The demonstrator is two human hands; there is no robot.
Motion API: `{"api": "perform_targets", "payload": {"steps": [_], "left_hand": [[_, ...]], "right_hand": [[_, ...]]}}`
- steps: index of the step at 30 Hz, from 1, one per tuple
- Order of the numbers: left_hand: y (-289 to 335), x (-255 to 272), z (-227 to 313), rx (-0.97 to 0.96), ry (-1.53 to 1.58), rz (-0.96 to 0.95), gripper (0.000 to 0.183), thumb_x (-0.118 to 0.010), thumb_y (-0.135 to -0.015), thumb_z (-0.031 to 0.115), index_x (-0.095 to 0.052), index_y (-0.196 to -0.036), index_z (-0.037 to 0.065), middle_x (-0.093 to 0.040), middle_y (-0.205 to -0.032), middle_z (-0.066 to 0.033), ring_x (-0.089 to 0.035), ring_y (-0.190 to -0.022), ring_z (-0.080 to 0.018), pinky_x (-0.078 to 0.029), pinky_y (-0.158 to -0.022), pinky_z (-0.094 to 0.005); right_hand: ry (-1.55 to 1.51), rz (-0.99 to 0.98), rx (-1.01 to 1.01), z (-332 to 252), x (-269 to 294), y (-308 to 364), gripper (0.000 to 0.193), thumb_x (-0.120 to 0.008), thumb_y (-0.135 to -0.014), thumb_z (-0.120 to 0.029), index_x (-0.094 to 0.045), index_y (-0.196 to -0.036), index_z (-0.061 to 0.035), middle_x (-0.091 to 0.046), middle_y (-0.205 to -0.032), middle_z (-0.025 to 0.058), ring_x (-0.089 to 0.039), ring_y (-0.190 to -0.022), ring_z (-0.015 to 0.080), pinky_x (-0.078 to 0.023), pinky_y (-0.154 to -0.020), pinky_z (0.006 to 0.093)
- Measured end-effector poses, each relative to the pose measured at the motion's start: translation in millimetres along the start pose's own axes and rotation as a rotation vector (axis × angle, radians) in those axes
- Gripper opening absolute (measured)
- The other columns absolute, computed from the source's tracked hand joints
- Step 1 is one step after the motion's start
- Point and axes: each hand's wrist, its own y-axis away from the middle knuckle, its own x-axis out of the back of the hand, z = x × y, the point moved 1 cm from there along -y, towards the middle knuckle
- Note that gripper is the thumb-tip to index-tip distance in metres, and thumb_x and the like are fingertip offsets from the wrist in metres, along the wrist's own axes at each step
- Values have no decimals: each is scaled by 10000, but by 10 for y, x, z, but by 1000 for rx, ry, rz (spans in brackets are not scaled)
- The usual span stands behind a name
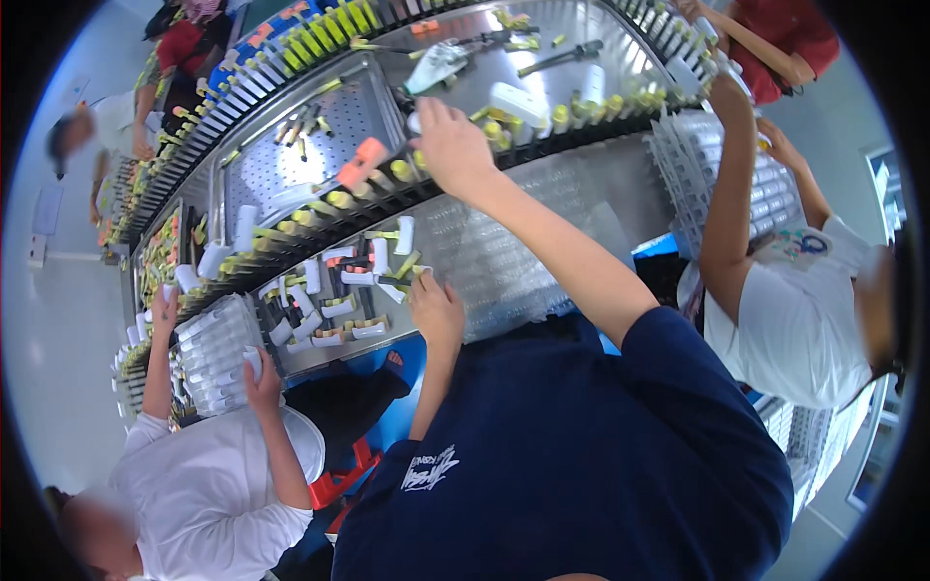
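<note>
My left hand is low over the near metal tabletop, its fingers closed around a small part with a yellow-green end. Beside it lies a loose group of white, black and yellow-green parts, some with pink-orange pieces. Farther off, my right hand reaches over the black slotted rail. Its fingers curl at a white part, whose far side they partly hide. An orange clip-like piece stands on the rail to the left of that hand.
Clear plastic trays lie under my right forearm. Beyond the rail are a perforated metal tray and a plastic bag. Co-workers sit close on both sides; their arms reach to stacked white trays at left and trays at right.
</note>
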Motion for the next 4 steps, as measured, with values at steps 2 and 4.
{"api": "perform_targets", "payload": {"steps": [2, 4], "left_hand": [[38, -59, 37, 48, 50, -31, 453, -698, -958, 126, -568, -1366, -21, -599, -1326, -265, -641, -1172, -469, -542, -979, -538], [-67, -42, 136, 54, 100, -66, 455, -690, -968, 122, -556, -1381, -13, -582, -1350, -270, -639, -1184, -480, -546, -974, -542]], "right_hand": [[-122, 175, 138, 143, 176, 350, 549, -757, -957, -266, -555, -1379, 21, -647, -1348, 209, -693, -1192, 332, -597, -981, 443], [-153, 278, 181, 298, 487, 568, 559, -765, -943, -236, -560, -1401, 10, -642, -1367, 205, -682, -1216, 313, -590, -1008, 430]]}}
